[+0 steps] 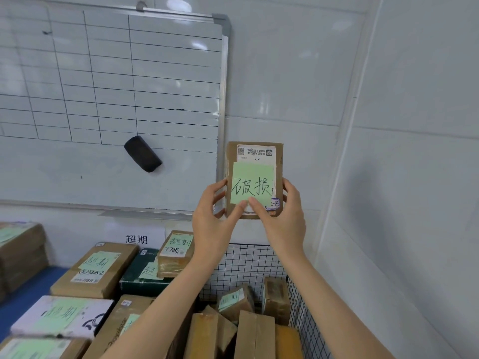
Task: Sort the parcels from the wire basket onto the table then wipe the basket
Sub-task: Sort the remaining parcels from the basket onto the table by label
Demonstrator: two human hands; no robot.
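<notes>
Both the left hand (pixel 212 216) and right hand (pixel 282 213) grasp a small cardboard parcel (pixel 255 154) upright, its green note (pixel 252 183) facing the camera, above the wire basket (pixel 248 260).

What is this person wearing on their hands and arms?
Both are bare: the left hand and right hand wear no gloves, and no ring, watch or bracelet shows. The left forearm and right forearm are uncovered too; no sleeve reaches into the picture.
</notes>
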